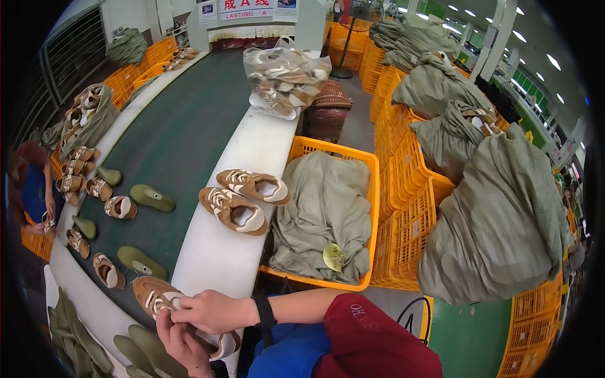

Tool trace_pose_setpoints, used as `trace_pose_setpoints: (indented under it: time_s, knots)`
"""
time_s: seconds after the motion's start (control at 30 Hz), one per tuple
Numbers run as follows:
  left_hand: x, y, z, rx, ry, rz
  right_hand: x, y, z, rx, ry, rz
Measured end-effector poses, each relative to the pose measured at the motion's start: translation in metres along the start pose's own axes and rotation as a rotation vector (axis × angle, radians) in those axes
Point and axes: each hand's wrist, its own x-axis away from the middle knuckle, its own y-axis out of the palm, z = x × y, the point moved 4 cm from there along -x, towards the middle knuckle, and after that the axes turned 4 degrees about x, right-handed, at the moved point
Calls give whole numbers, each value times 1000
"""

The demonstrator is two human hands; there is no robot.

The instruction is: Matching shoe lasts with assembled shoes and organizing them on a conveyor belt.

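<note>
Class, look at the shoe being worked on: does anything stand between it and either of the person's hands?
Nothing visible does: the left hand and right hand both touch the brown shoe directly, around its laces.

Brown and cream shoes (pixel 151 292), olive lasts (pixel 152 197), green belt (pixel 179 126), white ledge (pixel 208 268), orange basket (pixel 374 208)
</note>
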Motion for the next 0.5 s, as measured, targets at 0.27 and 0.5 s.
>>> trace_pose_setpoints:
  time_s: [0.27, 0.5]
  knots:
    - [9, -36, -5, 76, 109, -124, -7, 21, 7, -507, -68, 81]
    - [18, -13, 6, -181, -47, -270, -3, 38, -8, -63, 64, -156]
